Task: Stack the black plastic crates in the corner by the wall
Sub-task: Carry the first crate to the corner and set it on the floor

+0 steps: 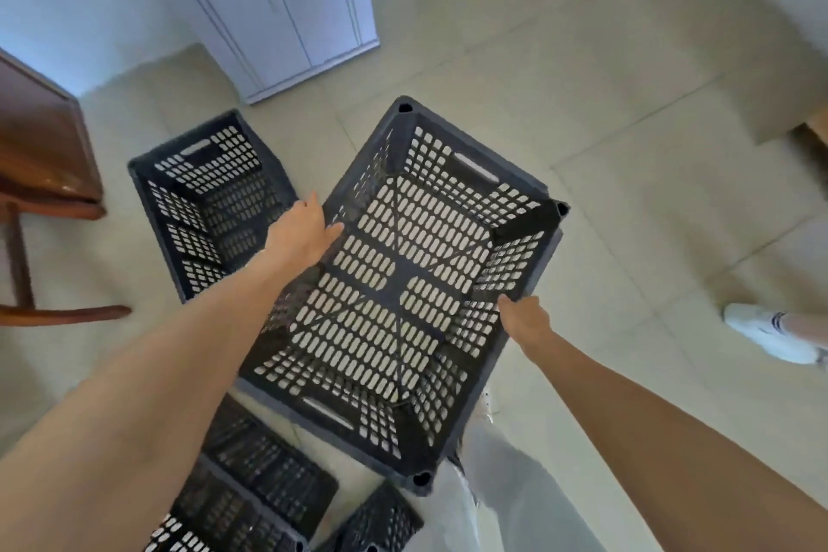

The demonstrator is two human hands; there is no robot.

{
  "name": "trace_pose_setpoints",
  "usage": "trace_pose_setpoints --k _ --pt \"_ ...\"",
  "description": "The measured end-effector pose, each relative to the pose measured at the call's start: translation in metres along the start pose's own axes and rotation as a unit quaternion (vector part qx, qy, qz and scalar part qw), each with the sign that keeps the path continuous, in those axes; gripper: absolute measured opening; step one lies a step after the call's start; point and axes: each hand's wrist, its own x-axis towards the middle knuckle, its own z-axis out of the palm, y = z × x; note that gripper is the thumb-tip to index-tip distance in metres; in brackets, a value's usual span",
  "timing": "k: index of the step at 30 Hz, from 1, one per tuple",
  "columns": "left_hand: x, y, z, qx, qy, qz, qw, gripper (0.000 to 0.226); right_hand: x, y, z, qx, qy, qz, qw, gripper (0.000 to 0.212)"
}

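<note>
A black perforated plastic crate (394, 282) is held up off the floor, open side toward me. My left hand (300, 233) grips its left long rim, thumb inside the crate. My right hand (524, 320) grips the right rim near the front corner. A second black crate (210, 202) stands on the tiled floor to the left, close to the white wall. More black crates (251, 489) lie on the floor at the bottom, partly under my left arm.
A white cabinet (286, 9) stands against the wall at the back. A brown wooden table (40, 148) with curved legs is on the left. Another person's white shoe (770, 332) is at the right edge. My leg in light trousers (506, 497) shows below the crate.
</note>
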Motion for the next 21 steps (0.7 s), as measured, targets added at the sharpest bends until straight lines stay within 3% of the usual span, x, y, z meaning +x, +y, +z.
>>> trace_pose_setpoints --k 5,11,21 --pt "0.043 0.065 -0.066 0.034 0.009 0.054 0.998 0.029 0.013 -0.057 -0.096 -0.046 0.007 -0.069 0.997 0.048" --pt "0.135 0.158 -0.126 -0.006 -0.008 0.073 0.997 0.036 0.049 -0.126 -0.209 -0.062 0.032 -0.1 0.993 0.036" --pt "0.306 0.313 -0.221 0.082 -0.012 0.149 0.985 0.035 0.141 -0.258 -0.376 -0.04 0.107 -0.086 0.99 0.023"
